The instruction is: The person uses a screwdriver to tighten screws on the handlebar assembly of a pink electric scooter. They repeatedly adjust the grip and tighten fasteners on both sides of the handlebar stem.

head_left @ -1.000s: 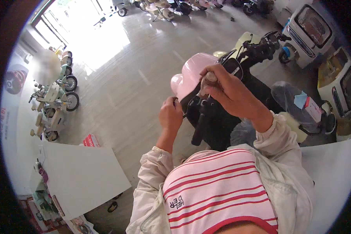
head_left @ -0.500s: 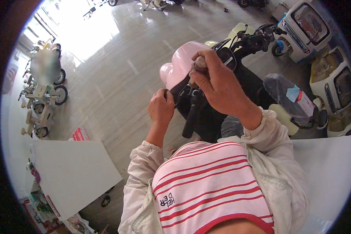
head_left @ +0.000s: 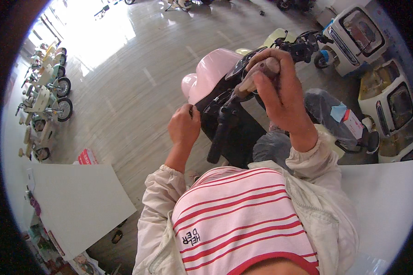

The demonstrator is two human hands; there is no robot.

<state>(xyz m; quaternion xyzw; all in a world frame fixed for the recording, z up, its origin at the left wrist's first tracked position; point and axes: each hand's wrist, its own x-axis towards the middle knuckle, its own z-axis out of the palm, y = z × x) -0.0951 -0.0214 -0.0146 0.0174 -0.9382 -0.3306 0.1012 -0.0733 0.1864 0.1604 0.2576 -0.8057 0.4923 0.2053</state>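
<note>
An electric scooter with a pink front cowl [head_left: 218, 68] and a black body stands in front of me. Wrapped around a worn, pinkish-brown screwdriver-like tool [head_left: 264, 71], my right hand [head_left: 284, 98] is above the handlebar. The tool's narrow tip slants down and left to the inner end of the black handlebar grip [head_left: 219, 137]; whether it touches is unclear. Left of the scooter, my left hand [head_left: 183, 126] is closed, thumb and fingers pressed together with something small and dark at the fingertips.
Several scooters [head_left: 50, 98] line the left wall. White vehicle cabs [head_left: 353, 39] stand at the right. White boards [head_left: 82, 197] lie low on both sides of me. A grey plastic-covered seat [head_left: 326, 107] carries a red and white box [head_left: 353, 124].
My right hand has moved up and right with the tool, whose body and tip now show more. The left hand stays closed near the scooter. The whole view has shifted slightly.
</note>
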